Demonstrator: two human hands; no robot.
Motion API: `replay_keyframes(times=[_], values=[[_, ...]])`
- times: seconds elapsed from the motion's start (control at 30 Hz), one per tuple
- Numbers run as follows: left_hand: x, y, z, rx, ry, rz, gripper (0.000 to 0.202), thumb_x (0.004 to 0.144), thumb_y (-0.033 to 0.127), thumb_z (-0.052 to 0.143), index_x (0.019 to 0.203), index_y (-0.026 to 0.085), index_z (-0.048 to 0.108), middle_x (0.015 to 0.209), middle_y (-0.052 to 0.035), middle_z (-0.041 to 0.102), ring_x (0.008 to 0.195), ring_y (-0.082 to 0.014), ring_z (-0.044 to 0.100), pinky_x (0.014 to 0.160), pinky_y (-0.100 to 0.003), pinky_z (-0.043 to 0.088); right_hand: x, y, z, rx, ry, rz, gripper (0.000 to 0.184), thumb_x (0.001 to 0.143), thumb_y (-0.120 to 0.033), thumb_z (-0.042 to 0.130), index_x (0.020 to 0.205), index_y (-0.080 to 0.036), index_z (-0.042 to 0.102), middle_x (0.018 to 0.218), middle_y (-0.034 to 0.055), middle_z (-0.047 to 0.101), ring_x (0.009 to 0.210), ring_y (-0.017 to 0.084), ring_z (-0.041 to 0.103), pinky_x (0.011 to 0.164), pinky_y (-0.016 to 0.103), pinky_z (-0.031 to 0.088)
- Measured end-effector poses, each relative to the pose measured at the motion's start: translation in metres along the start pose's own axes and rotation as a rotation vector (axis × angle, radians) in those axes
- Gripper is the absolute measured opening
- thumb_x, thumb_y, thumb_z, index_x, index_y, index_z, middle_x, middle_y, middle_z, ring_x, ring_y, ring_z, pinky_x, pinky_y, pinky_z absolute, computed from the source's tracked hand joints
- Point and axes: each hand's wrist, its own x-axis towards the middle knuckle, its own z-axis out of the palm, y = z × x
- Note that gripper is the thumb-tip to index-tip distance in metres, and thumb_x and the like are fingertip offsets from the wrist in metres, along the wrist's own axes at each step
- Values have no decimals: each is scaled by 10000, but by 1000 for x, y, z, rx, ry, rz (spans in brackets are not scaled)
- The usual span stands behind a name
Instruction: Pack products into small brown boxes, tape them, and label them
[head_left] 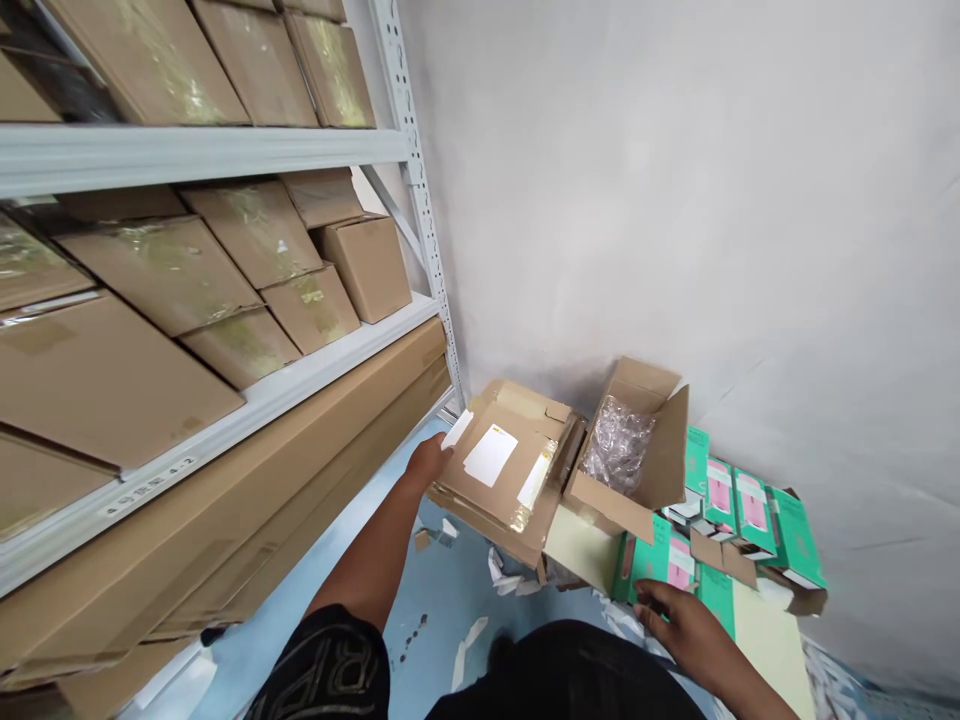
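Observation:
At the left edge of a stack of flattened cardboard (506,400), my left hand (429,462) has its fingers closed on the top piece. White labels (491,455) lie on that piece, and a white strip (457,430) shows beside my thumb. What my left fingers do underneath is hidden. My right hand (675,622) hovers low, just in front of the green and pink boxes (679,560); its fingers are bent and somewhat apart, with nothing visible in them. Between the two hands stands an open carton (671,450) holding clear plastic wrap (621,445).
Metal shelving (300,370) full of taped cartons (161,275) runs along the left. A bare wall (675,180) rises behind. More green boxes (795,540) sit on the pale tabletop (772,640) at right. Paper scraps (469,640) litter the blue floor (427,580).

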Motion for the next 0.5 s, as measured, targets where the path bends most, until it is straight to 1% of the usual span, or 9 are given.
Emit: replay_keyframes(times=[0.07,0.13,0.23,0.37,0.43,0.5], values=[[-12,6,-12,-31,31,25,284,938,364,544,1130,198,672,1057,-95,762,973,-256,696,780,-289,470,2,-3,-4,-18,13,-20,399,924,-534,525,1099,-251,745,1101,85,772,1020,290,707,879,349,523],[-29,13,-25,-83,89,68,317,946,367,523,1179,202,660,1077,-87,760,975,-251,698,794,-293,476,3,-3,-7,-18,21,-33,400,918,-531,534,1109,-249,744,1125,91,767,1045,294,701,900,358,518],[-62,23,-50,-142,171,134,369,947,412,509,1217,207,654,1087,-74,757,981,-253,697,819,-308,485,3,-5,-9,-4,25,-51,400,912,-526,549,1130,-248,736,1146,96,760,1065,298,694,925,369,507],[-107,31,-87,-227,202,184,436,934,537,516,1201,226,664,1038,-39,761,919,-240,695,770,-299,492,3,-16,-10,14,-3,-107,319,913,-473,552,1050,-249,733,1067,74,761,984,276,696,852,345,509],[-119,33,-102,-307,208,208,477,909,584,540,1183,215,669,1035,-35,759,905,-235,689,750,-290,496,3,-23,-10,22,-2,-137,282,915,-441,551,1010,-247,733,1022,63,759,938,262,694,822,334,505],[-123,35,-112,-414,223,217,532,867,622,578,1159,187,671,1033,-50,756,908,-238,683,750,-291,507,2,-28,-7,35,9,-154,262,913,-424,556,976,-243,733,970,56,757,897,253,691,801,330,502]])
